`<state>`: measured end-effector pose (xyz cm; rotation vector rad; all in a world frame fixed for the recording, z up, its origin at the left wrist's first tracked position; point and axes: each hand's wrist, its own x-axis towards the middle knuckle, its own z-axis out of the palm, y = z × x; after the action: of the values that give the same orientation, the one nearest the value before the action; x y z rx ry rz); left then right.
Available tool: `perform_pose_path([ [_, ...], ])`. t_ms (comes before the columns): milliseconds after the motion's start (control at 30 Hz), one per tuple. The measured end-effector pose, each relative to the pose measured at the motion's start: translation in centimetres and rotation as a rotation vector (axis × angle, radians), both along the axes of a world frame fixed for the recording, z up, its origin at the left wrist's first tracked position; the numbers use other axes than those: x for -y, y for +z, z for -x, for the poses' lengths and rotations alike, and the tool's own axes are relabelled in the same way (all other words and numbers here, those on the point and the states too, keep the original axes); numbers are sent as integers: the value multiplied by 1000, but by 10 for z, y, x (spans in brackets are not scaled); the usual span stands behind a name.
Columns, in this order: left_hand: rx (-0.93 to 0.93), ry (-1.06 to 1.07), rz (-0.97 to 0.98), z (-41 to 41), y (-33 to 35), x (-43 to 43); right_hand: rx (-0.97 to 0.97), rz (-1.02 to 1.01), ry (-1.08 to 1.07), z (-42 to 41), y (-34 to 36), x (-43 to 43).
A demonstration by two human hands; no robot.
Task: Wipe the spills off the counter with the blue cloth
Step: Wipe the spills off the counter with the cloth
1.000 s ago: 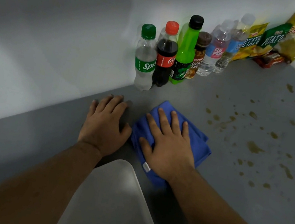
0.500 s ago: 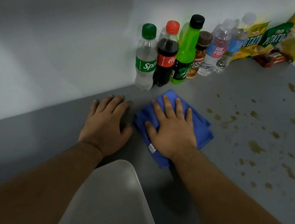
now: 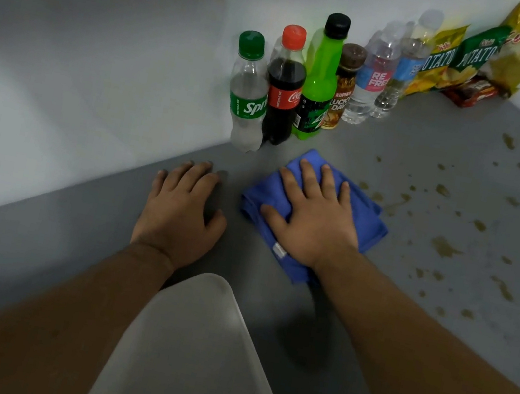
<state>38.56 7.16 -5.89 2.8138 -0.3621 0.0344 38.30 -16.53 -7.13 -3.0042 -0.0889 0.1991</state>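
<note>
A person's right hand [image 3: 313, 220], fingers spread, presses the folded cloth [image 3: 370, 221] flat just before the Sprite bottle [image 3: 248, 97], apparently to sweep toward brown spills [image 3: 444, 246] right of it, while the left hand [image 3: 179, 210], laid flat, braces on the counter [image 3: 408, 153] near that bottle.

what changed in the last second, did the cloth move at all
The right hand, flat on the blue cloth, slid it away from the person, toward the bottles. Nothing was taken hold of or let go. The left hand stayed flat on the counter, the bottles kept their row, and the brown spills to the right remain.
</note>
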Motion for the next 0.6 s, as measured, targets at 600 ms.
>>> perform_pose_path([
  [600,-89,1,-75,1,8,9,2,-24,6,82,4,46],
])
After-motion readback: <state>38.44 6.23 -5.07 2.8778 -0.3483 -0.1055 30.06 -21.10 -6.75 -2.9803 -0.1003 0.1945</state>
